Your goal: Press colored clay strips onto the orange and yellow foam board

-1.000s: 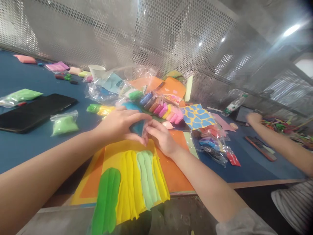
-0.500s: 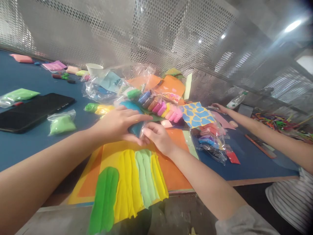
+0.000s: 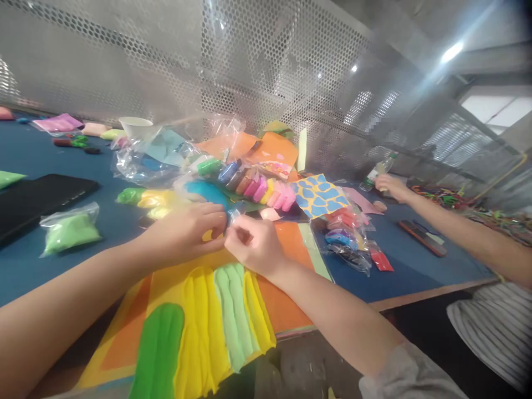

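Observation:
My left hand (image 3: 189, 230) and my right hand (image 3: 255, 244) meet above the orange and yellow sheets (image 3: 291, 244). Between their curled fingers is a small blue packet (image 3: 235, 213) in clear plastic, mostly covered by the fingers; both hands pinch it. Below them, ridged strips of yellow clay (image 3: 203, 327), pale green clay (image 3: 235, 313) and dark green clay (image 3: 160, 343) lie side by side on the sheets. Just beyond the hands sits a larger blue piece (image 3: 206, 191), beside a row of coloured clay packets (image 3: 266, 189).
On the left lie a green clay bag (image 3: 72, 230) and a black tablet (image 3: 45, 199). A blue-spotted yellow card (image 3: 320, 195) and bagged clay (image 3: 347, 230) are on the right. Another person's hand (image 3: 393, 187) is near a bottle (image 3: 376, 172). A paper cup (image 3: 136, 126) stands behind.
The view has shifted, moving most things left. My fingers have closed more around the blue packet, which shows less. The other person's hand has moved to the bottle.

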A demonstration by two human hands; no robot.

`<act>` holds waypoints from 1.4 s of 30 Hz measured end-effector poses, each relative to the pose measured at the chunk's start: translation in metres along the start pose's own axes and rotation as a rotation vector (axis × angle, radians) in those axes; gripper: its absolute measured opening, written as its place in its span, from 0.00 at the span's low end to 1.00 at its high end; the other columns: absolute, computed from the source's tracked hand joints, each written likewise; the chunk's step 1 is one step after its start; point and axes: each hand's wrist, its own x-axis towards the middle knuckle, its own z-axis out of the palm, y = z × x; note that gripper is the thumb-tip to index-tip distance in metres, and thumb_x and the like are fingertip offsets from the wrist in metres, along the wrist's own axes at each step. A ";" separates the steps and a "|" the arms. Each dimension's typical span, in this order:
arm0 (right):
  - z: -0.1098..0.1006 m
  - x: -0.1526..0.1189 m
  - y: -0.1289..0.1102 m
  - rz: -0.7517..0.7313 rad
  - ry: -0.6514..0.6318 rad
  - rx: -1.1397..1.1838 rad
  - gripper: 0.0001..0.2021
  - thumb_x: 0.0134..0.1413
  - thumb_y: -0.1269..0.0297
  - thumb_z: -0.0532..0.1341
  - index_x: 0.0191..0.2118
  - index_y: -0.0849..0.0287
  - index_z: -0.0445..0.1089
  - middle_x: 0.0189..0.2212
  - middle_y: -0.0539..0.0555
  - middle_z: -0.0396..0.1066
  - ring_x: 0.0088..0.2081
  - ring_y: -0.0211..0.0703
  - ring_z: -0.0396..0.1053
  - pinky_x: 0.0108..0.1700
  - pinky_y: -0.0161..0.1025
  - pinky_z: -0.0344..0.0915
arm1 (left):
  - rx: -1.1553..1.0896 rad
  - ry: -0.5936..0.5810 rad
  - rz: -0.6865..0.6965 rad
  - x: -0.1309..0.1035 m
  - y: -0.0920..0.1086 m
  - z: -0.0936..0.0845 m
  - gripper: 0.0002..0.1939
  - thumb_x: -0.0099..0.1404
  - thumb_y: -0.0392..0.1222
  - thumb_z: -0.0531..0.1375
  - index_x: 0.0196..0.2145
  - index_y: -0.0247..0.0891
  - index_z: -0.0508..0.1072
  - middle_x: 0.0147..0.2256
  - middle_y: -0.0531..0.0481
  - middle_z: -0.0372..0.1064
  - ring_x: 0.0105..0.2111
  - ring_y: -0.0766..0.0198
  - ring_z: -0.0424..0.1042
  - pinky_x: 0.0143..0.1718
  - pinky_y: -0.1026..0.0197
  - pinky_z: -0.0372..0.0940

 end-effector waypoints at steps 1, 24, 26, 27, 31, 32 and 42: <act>0.000 0.000 -0.001 -0.018 0.009 -0.029 0.11 0.47 0.63 0.55 0.19 0.56 0.55 0.15 0.44 0.53 0.20 0.33 0.54 0.25 0.34 0.51 | -0.038 -0.013 -0.019 0.000 0.001 0.000 0.13 0.65 0.43 0.53 0.23 0.39 0.59 0.24 0.53 0.62 0.24 0.67 0.62 0.26 0.64 0.56; -0.001 0.004 0.013 0.121 -0.160 0.189 0.12 0.54 0.57 0.58 0.25 0.56 0.61 0.18 0.44 0.57 0.22 0.33 0.56 0.24 0.32 0.52 | 0.368 0.123 0.065 0.002 0.010 0.000 0.15 0.65 0.36 0.50 0.20 0.37 0.61 0.18 0.54 0.62 0.21 0.68 0.62 0.33 0.61 0.59; -0.001 0.004 0.014 0.186 -0.172 0.201 0.14 0.55 0.52 0.58 0.25 0.56 0.62 0.17 0.44 0.57 0.21 0.33 0.57 0.23 0.32 0.52 | 0.353 0.127 0.068 0.002 0.008 0.001 0.15 0.64 0.35 0.50 0.20 0.37 0.61 0.18 0.54 0.61 0.20 0.69 0.61 0.33 0.61 0.59; -0.001 0.003 0.014 0.210 -0.182 0.223 0.16 0.55 0.50 0.58 0.26 0.56 0.62 0.17 0.43 0.57 0.21 0.33 0.58 0.23 0.32 0.52 | 0.344 0.129 0.077 0.001 0.007 0.001 0.14 0.64 0.35 0.50 0.20 0.37 0.61 0.17 0.54 0.61 0.19 0.69 0.61 0.33 0.61 0.59; -0.001 0.000 0.013 0.235 -0.284 0.425 0.15 0.58 0.51 0.57 0.28 0.55 0.60 0.15 0.42 0.56 0.18 0.33 0.59 0.21 0.32 0.54 | 0.322 0.157 0.154 0.001 0.006 0.000 0.13 0.63 0.33 0.51 0.20 0.38 0.61 0.17 0.55 0.60 0.19 0.68 0.60 0.32 0.62 0.59; -0.002 -0.001 0.012 0.234 -0.315 0.478 0.14 0.58 0.52 0.57 0.28 0.55 0.59 0.15 0.41 0.55 0.17 0.33 0.58 0.20 0.31 0.55 | 0.318 0.166 0.178 0.001 0.006 -0.001 0.13 0.62 0.32 0.51 0.20 0.38 0.60 0.17 0.55 0.59 0.20 0.68 0.60 0.31 0.62 0.59; -0.012 0.006 0.007 0.088 -0.172 0.425 0.14 0.51 0.63 0.58 0.18 0.57 0.57 0.16 0.43 0.51 0.20 0.30 0.49 0.22 0.32 0.48 | -0.083 0.204 -0.053 0.002 0.024 0.007 0.12 0.60 0.33 0.51 0.20 0.38 0.57 0.17 0.57 0.54 0.20 0.71 0.55 0.23 0.67 0.52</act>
